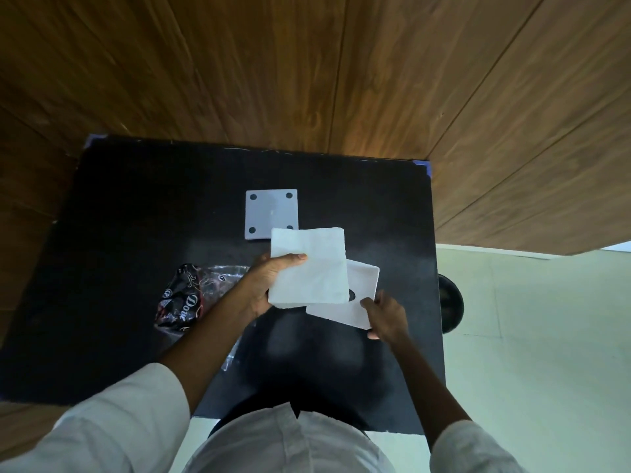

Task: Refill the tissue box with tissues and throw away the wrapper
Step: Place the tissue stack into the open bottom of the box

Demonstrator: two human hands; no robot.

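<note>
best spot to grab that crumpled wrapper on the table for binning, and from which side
Pinch the bunched black printed end of the wrapper, coming from the left and above. That end stands up in folds that fingers can close on, while the clear part lies flat and runs under the left hand's forearm. The left hand holds the tissue stack, so it must free up first.

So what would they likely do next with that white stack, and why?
Probably lower the tissues in the left hand into the box that the right hand steadies: the stack sits just above it, and the base lies apart.
</note>
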